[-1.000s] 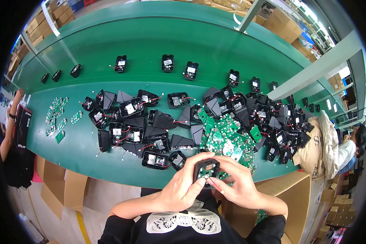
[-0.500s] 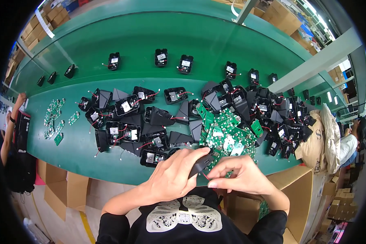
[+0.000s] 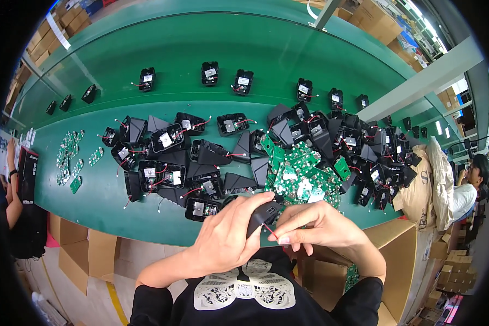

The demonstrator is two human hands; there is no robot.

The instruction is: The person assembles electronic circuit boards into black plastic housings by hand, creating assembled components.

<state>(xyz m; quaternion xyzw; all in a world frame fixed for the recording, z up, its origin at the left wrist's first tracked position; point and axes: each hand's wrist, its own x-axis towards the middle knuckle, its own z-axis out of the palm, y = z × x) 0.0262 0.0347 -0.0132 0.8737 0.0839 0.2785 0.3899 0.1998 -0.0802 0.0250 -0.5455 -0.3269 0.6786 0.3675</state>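
Observation:
My left hand is wrapped around a small black plastic housing, held tilted above the table's near edge. Out of the housing runs a thin red wire. Thumb and forefinger of my right hand pinch the end of that wire, just right of the housing. A heap of green circuit boards lies right beyond both hands. Left of the heap are several open black housings with red wires and white-labelled parts inside; wedge-shaped black covers lie among them.
More black housings are piled at the right, beside brown paper sacks. Others stand on a green belt along the back. Loose boards lie far left. Cardboard boxes stand below the edge; other people are at both sides.
My left hand has turned the housing slightly, so more of its side shows. The red wire now stretches straighter toward my right fingers. The housings on the back belt appear shifted slightly left.

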